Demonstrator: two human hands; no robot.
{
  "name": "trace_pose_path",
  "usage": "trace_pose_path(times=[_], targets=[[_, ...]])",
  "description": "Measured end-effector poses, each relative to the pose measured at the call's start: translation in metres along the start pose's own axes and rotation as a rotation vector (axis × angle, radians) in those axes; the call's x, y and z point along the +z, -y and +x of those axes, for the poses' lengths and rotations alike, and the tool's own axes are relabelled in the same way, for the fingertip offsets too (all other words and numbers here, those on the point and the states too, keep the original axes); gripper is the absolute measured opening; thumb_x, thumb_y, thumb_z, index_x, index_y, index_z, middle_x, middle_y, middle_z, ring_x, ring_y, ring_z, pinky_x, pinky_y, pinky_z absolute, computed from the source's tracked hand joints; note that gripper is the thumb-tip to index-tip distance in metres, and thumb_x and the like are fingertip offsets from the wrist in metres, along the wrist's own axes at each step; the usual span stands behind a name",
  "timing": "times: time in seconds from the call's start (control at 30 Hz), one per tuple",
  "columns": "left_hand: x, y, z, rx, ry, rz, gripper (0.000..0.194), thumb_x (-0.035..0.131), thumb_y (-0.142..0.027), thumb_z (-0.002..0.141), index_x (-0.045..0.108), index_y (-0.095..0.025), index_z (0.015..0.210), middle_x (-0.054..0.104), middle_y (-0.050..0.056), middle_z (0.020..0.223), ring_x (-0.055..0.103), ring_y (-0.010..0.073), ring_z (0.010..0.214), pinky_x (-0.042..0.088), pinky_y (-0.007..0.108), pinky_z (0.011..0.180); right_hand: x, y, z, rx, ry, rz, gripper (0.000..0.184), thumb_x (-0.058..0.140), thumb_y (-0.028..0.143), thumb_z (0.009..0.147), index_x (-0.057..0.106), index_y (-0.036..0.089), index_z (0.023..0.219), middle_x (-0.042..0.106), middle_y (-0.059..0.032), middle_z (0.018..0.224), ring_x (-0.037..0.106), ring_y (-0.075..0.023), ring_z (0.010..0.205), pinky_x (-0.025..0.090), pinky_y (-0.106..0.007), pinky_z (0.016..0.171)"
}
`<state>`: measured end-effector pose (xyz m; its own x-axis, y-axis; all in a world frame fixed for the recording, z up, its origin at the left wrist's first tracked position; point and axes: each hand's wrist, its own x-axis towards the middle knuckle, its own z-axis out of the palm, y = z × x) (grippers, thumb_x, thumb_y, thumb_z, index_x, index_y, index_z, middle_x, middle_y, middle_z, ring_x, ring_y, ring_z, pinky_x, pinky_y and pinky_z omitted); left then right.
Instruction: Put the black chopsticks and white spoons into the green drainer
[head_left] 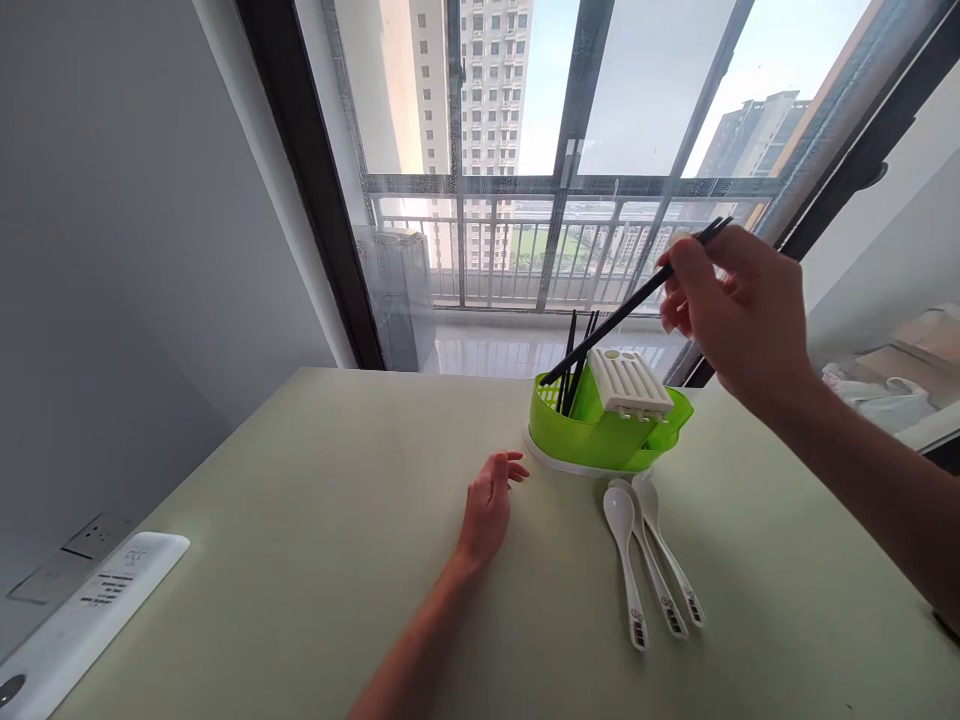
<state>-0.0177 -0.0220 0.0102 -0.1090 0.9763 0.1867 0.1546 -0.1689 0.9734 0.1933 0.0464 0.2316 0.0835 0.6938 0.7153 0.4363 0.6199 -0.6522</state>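
My right hand pinches the upper end of black chopsticks, which slant down to the left. Their lower tips appear at the left compartment of a green utensil holder; whether they touch it I cannot tell. Several other black chopsticks stand in that compartment. A white slotted rack sits atop the holder's middle. My left hand rests on the table just in front of the holder, fingers loosely apart and holding nothing. Three white spoons lie fanned in front of the holder, bowls toward it.
The pale green table reaches to a glass door with a railing beyond. At the left edge lies a long white power strip or similar device, beside the wall. Plastic bags lie off to the right.
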Motion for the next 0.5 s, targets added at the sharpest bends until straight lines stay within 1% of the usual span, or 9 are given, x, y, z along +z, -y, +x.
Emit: trace_pose_path(times=[0.07,0.13,0.2,0.3,0.37,0.5], targets=[[0.001,0.002,0.001,-0.007,-0.012,-0.007,0.059,0.027,-0.061,0.103,0.068,-0.019,0.105,0.075,0.006,0.093,0.067,0.0212,0.089,0.05,0.035,0.086,-0.002,-0.004,0.013,-0.03,0.012,-0.073,0.03,0.056,0.056,0.096,0.061,0.03,0.081,0.055,0.001,0.07,0.055,-0.0159,0.052,0.044,-0.034,0.05],[0.001,0.004,0.001,-0.01,-0.011,-0.007,0.059,0.028,-0.062,0.103,0.068,-0.019,0.103,0.074,0.006,0.093,0.067,0.021,0.089,0.05,0.035,0.087,0.001,-0.013,0.021,0.001,0.078,-0.158,0.033,0.055,0.056,0.096,0.062,0.028,0.081,0.058,0.001,0.068,0.058,-0.0151,0.051,0.044,-0.033,0.052],[0.002,0.006,0.001,-0.014,-0.008,-0.006,0.058,0.028,-0.061,0.103,0.068,-0.019,0.103,0.074,0.006,0.092,0.067,0.0207,0.089,0.049,0.035,0.087,0.008,-0.024,0.024,0.05,0.175,-0.231,0.037,0.057,0.057,0.095,0.064,0.024,0.079,0.059,0.0017,0.06,0.059,-0.0141,0.048,0.045,-0.031,0.054],[0.002,0.006,0.0,-0.021,-0.006,0.005,0.058,0.027,-0.06,0.104,0.068,-0.02,0.102,0.074,0.006,0.092,0.067,0.0205,0.089,0.049,0.035,0.087,0.024,-0.042,0.025,0.084,0.353,-0.317,0.043,0.057,0.06,0.093,0.067,0.021,0.078,0.061,0.0015,0.051,0.062,-0.016,0.048,0.047,-0.031,0.058],[0.002,0.006,0.0,-0.019,-0.001,0.014,0.057,0.027,-0.06,0.104,0.068,-0.02,0.101,0.074,0.006,0.092,0.067,0.0205,0.089,0.049,0.035,0.087,0.035,-0.054,0.025,0.088,0.46,-0.35,0.042,0.056,0.057,0.093,0.068,0.02,0.078,0.063,0.0015,0.051,0.064,-0.017,0.049,0.048,-0.03,0.06],[0.002,0.006,-0.001,-0.011,0.01,0.023,0.055,0.029,-0.058,0.104,0.068,-0.021,0.099,0.074,0.005,0.091,0.067,0.0202,0.089,0.048,0.034,0.088,0.051,-0.079,0.027,0.08,0.591,-0.362,0.035,0.055,0.048,0.095,0.069,0.02,0.08,0.066,0.0031,0.052,0.065,-0.0153,0.048,0.051,-0.029,0.065]])
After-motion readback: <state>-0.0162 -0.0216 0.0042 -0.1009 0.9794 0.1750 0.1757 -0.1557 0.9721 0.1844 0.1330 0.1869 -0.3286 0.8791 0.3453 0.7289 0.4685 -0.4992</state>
